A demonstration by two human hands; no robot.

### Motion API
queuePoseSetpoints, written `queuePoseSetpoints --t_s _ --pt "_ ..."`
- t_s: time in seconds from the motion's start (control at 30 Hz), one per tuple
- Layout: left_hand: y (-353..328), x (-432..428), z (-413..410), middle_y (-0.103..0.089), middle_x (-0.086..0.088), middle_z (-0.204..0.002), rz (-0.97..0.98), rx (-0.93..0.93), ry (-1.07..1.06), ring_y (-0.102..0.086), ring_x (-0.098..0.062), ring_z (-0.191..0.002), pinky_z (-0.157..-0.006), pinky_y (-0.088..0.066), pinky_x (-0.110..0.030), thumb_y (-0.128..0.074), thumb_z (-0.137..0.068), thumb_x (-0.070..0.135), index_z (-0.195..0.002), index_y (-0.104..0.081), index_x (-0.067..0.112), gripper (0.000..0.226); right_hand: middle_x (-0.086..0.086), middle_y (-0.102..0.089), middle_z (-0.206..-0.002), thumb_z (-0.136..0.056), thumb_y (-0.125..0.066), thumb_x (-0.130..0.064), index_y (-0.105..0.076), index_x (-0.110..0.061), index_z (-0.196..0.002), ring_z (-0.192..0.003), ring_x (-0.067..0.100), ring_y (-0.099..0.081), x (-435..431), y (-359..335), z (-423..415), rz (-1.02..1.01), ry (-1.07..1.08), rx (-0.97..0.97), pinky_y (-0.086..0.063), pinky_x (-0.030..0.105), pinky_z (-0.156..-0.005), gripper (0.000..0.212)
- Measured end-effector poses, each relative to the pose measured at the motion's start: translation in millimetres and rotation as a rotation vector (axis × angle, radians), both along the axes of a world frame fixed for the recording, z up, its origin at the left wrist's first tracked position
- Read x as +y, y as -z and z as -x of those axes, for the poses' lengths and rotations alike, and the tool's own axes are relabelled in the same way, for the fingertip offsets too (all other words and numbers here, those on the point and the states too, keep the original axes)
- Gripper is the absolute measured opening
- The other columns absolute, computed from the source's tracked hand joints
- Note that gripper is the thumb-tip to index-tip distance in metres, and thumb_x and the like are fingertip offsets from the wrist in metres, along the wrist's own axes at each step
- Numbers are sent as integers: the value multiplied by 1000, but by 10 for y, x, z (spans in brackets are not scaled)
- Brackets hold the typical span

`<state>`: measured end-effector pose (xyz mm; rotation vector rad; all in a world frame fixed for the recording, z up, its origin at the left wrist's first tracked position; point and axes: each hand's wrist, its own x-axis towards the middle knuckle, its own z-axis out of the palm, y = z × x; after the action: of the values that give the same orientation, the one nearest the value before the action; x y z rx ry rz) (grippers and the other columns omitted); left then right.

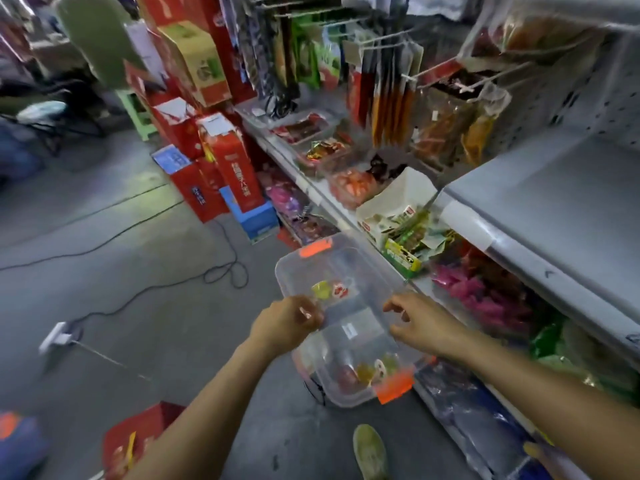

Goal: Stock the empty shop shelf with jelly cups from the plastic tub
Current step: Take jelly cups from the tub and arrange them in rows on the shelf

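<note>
A clear plastic tub [349, 265] with orange clips at both ends sits low in the middle of the view, in front of the shelving. A few jelly cups [329, 289] lie at its far end and more jelly cups [372, 372] at its near end. My left hand [289, 325] grips the tub's left rim with curled fingers. My right hand [420, 325] curls over the right rim. The empty grey shelf [554, 202] is up at the right, above the tub.
Snack trays [311, 133] and an open carton of packets [398, 216] fill the shelf to the left of the empty one. Red gift boxes [228, 168] are stacked on the floor behind. Black cables [221, 271] and a power strip [57, 337] lie on the concrete floor. My shoe [369, 452] is below the tub.
</note>
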<state>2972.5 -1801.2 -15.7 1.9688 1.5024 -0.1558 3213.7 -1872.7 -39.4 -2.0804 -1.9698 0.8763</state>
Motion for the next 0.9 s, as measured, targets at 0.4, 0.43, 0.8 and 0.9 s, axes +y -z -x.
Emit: queuePoseSetpoints --t_s 0.4,0.43,0.8,0.9 --pt "2318 1208 -710 -57 -12 -128 243 211 72 -52 -30 -122 -104 -43 -41 -58 -91 30 -126 -58 11 40 15 -49 -132 -82 -60 -21 -42 -35 -138 -118 34 -52 1941 1995 96 317 -64 -13 -46 37 -98 60" --pt "2455 1211 -737 -54 -13 -132 243 261 110 -51 -31 -123 -105 -42 -41 -56 -92 27 -130 -54 9 42 17 -48 -130 -82 -59 -20 -38 -37 -140 -117 36 -52 2046 2139 101 329 -73 -28 -47 39 -98 63" --pt "3111 1433 -990 -50 -14 -129 139 880 355 -48 -30 -117 -91 -45 -33 -50 -97 17 -137 -48 8 40 14 -42 -134 -87 -52 -16 -41 -35 -138 -123 38 -41 2610 3082 195 401 -161 -98 -37 39 -106 55" --pt "3221 1449 -973 -48 -17 -133 120 929 401 -47 -32 -120 -99 -43 -36 -44 -100 17 -141 -43 4 43 12 -42 -134 -85 -51 -16 -41 -35 -137 -122 38 -42 2600 3128 209 431 -157 -49 -37 39 -105 56"
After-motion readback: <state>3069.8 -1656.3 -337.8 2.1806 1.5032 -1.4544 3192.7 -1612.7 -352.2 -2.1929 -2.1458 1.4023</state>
